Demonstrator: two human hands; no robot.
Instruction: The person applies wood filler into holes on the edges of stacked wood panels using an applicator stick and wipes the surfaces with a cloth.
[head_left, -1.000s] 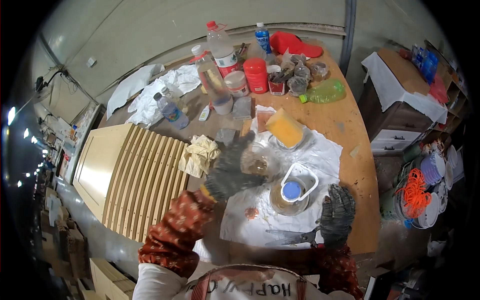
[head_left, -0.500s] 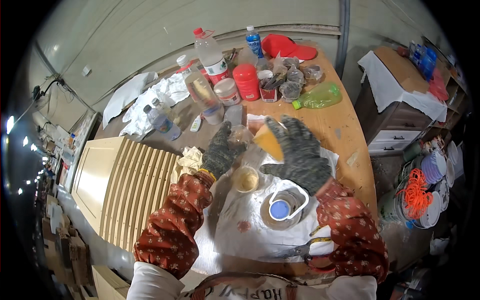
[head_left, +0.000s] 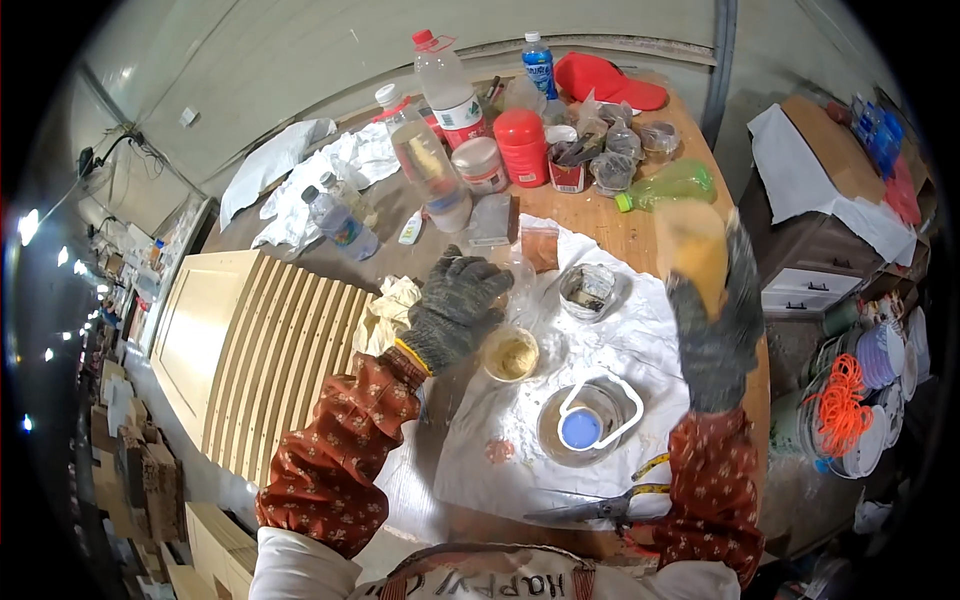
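My left hand (head_left: 453,308), in a dark grey knitted glove, has its fingers curled against a clear plastic cup (head_left: 520,283). A tub of cream-coloured paste (head_left: 511,354) stands just below it. At the right, my gloved right hand (head_left: 722,330) is raised, closed on a tan-yellow flat piece (head_left: 697,250), blurred by motion. Between the hands, a plastic-lined container (head_left: 588,292) with dark residue rests on white cloth (head_left: 640,350). Nearer me stands a clear tub with a white handle (head_left: 610,432) and a blue round part inside. Scissors (head_left: 600,508) lie by my right sleeve.
Bottles (head_left: 425,160), a red jar (head_left: 522,148), bagged lumps (head_left: 612,172) and a green bottle (head_left: 675,186) crowd the table's far side. Cream panels (head_left: 285,360) stand at the left. A drawer cabinet (head_left: 815,255) and buckets with orange cord (head_left: 840,400) are at the right.
My right hand has swung right and upward with the yellow piece, uncovering the plastic-lined container. The left hand stays by the clear cup. The whole view has shifted slightly.
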